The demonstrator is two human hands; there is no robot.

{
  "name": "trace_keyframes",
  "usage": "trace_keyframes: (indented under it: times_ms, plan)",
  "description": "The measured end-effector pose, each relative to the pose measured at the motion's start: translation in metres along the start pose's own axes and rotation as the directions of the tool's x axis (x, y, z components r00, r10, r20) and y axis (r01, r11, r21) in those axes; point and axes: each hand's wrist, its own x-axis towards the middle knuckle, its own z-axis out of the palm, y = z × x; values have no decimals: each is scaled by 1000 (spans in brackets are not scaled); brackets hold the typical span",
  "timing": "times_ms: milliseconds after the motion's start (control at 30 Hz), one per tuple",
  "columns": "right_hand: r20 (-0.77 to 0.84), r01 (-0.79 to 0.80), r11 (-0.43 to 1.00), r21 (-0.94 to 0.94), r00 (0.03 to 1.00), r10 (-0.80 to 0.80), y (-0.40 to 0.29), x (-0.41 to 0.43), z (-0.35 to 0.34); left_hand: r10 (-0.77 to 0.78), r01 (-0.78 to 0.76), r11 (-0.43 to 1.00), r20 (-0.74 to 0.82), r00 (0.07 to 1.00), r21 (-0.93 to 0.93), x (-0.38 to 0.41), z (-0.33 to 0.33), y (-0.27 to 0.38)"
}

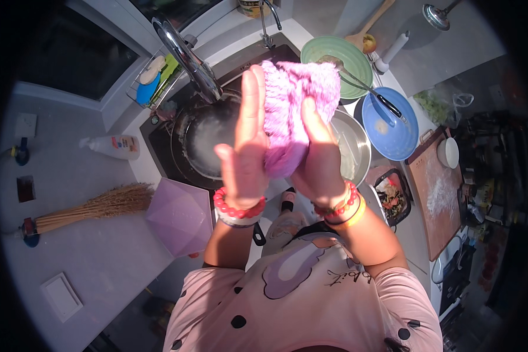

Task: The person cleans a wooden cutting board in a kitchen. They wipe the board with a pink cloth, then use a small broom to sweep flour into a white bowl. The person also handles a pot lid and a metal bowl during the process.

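A fluffy pink-purple cloth (286, 114) is raised over the sink, between my two hands. My left hand (248, 154) lies flat against the cloth's left side, its fingers straight and pointing away from me. My right hand (319, 154) holds the cloth from the right, the thumb laid over it. Below and left of the cloth, a dark wok (180, 145) with cloudy water sits in the sink under the chrome faucet (189, 61). Partly hidden behind my right hand is a steel bowl (363, 152) with something pale in it.
Right of the sink stand a green bowl (312, 48) with a ladle, a blue bowl (396, 145), a black tray of food (391, 198) and a floured wooden board (440, 224) with a white bowl (449, 153). At left are a pump bottle (119, 146) and a purple faceted object (180, 215).
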Motion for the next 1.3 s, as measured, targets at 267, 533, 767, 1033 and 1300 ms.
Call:
trace_keyframes:
  times_ms: [267,533,767,1033,1300]
  plan:
    - [204,-51,965,259,979,-2,-15,-25,-2,158,-191,882,111,981,430,13,-2,-1]
    - [208,54,977,208,973,-98,-21,-24,-14,149,-171,863,85,985,475,-3,24,-16]
    - [-103,1,987,164,995,16,-36,-27,-14,-175,165,982,104,979,96,-5,24,-5]
    - [37,655,614,-440,697,-716,-74,-15,-21,-161,230,727,166,973,-647,-5,32,19]
    - [-139,289,903,-317,928,-346,-36,-39,29,-260,241,955,94,961,174,-25,5,-28]
